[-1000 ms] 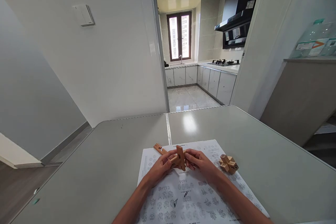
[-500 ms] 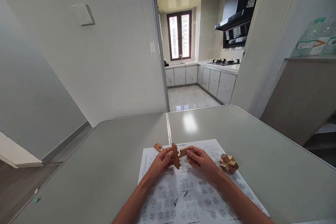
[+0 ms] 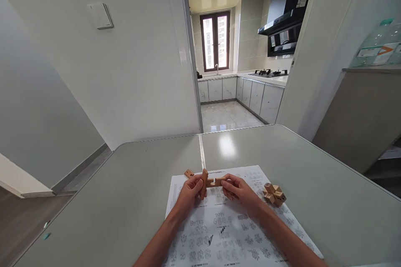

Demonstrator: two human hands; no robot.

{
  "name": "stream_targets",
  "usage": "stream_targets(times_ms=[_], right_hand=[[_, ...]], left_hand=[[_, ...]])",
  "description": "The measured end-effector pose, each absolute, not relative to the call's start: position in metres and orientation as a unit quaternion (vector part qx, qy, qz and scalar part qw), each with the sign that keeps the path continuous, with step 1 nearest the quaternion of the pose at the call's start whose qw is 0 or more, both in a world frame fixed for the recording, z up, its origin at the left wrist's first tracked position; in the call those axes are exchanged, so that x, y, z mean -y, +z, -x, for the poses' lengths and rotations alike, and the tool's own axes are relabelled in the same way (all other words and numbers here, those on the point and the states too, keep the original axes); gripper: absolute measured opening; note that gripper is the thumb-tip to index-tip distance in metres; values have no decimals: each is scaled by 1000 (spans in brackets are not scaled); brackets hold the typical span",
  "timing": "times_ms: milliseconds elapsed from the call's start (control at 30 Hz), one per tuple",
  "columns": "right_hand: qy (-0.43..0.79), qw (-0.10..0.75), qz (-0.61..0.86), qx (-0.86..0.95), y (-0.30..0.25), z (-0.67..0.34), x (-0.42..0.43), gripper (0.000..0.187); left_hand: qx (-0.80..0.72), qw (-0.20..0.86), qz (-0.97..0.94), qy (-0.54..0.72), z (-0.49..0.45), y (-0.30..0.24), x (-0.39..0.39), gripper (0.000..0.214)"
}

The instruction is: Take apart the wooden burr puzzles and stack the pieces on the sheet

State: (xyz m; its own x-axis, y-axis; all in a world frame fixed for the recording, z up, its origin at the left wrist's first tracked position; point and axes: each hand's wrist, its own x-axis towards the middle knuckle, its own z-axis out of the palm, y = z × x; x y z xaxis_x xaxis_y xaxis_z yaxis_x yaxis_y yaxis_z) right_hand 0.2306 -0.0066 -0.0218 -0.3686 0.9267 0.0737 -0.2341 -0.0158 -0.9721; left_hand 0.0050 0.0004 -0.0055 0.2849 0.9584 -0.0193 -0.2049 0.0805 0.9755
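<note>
My left hand is closed around an upright wooden puzzle piece above the printed sheet. Between finger and thumb, my right hand pinches the end of a notched wooden puzzle piece, which lies level and reaches toward the upright one. Whether the two pieces are joined or only touching, I cannot tell. Behind my left hand another wooden piece rests at the sheet's far edge. An interlocked wooden burr puzzle sits on the paper's right edge, beyond my right forearm.
The paper sheet, printed with small puzzle drawings, lies on a grey table with a seam down its middle. A small green bit is near the left edge. Past the table are a wall and a kitchen doorway.
The upright piece in my left hand has turned and shifted slightly left, now showing its narrow side. The notched piece in my right hand has become more level.
</note>
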Motion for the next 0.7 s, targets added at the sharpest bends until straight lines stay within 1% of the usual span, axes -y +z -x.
stream_targets(times_ms=[300,433,533,700], right_hand=[[633,443,326,545,-19,-228,10,49],[629,441,329,549,-14,-227,12,51],[628,438,331,551,-11,-227,13,52],[623,445,329,553,-14,-227,12,50]], left_hand=[[-375,653,-454,476,-6,-7,-2,51],[-357,671,-455,464,-6,-3,-2,47],[-368,651,-475,464,-4,-2,-2,46],[-409,597,-504,472,-5,-4,-2,49]])
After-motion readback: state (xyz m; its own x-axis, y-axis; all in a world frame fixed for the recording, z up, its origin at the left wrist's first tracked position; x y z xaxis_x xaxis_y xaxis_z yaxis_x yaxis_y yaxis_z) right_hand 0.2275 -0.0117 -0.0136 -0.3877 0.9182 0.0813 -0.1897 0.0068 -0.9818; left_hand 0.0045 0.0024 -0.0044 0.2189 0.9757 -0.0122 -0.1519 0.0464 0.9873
